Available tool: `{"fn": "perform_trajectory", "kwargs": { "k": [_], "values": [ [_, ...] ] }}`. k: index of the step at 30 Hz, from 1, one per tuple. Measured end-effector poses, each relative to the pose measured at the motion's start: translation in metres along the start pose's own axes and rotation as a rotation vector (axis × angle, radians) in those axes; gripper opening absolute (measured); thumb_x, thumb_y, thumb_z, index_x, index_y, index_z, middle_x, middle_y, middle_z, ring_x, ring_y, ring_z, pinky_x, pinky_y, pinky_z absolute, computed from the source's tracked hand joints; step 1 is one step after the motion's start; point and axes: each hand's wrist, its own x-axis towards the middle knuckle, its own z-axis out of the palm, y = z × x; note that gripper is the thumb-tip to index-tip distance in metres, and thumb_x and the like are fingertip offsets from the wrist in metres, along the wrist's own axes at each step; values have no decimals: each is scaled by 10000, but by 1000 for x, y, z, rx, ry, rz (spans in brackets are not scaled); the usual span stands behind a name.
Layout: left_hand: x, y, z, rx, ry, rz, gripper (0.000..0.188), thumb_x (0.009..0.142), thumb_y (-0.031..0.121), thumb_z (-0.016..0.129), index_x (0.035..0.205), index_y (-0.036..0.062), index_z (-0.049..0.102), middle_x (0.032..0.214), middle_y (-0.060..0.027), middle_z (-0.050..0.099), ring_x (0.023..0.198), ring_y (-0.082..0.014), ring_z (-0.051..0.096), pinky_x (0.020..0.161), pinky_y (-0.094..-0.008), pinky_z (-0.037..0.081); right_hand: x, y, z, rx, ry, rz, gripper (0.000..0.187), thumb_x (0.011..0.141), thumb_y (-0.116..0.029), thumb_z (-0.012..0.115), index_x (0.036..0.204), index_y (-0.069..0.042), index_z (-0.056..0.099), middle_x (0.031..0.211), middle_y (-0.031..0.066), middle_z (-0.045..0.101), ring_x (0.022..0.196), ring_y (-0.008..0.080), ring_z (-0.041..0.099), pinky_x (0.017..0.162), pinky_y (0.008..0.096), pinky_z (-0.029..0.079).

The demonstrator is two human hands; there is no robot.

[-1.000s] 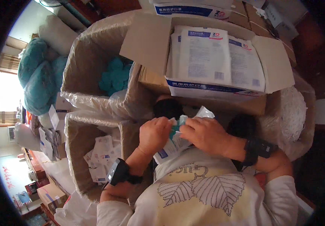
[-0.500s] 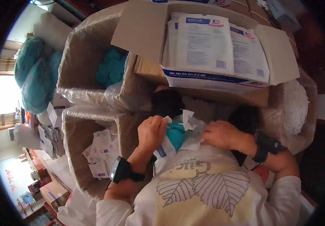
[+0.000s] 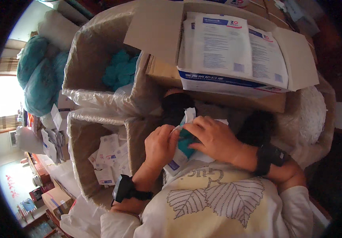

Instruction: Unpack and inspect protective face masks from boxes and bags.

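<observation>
In my lap lies an opened white paper mask packet, with a blue-green face mask showing at its open side. My left hand is closed around the packet's left edge, thumb uppermost. From the right, my right hand reaches across the mask; its thumb and forefinger pinch the packet's upper edge close to my left fingertips. A pale torn flap stands up beyond the fingers. Part of the mask is hidden under my right hand.
Ahead stands an open carton of sealed white packets. At left, a plastic-lined box holds blue-green masks; a nearer lined box holds loose white packets. White cord-like material fills a bag at right. Large blue-green bundles lie far left.
My right hand has moved left across the packet, up to my left hand, and its fingers have closed on the edge. The clear and white wrapping at right is now mostly covered.
</observation>
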Motion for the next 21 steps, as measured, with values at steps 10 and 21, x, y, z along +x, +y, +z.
{"fn": "perform_trajectory", "kwargs": {
  "k": [10,21],
  "values": [
    [-1,1,-1,-44,15,1,124,810,173,556,762,59,547,642,-91,541,593,-270,546,517,-366,419,-2,9,4,148,-79,19,411,657,-291,691,944,-89,476,922,89,516,918,299,501,800,403,377],
    [1,7,1,-5,-2,-47,142,815,198,556,761,66,550,636,-91,540,594,-276,546,519,-370,420,-11,3,26,112,37,82,333,697,-292,650,892,-73,491,878,107,534,859,305,524,722,404,422]
  ]
}}
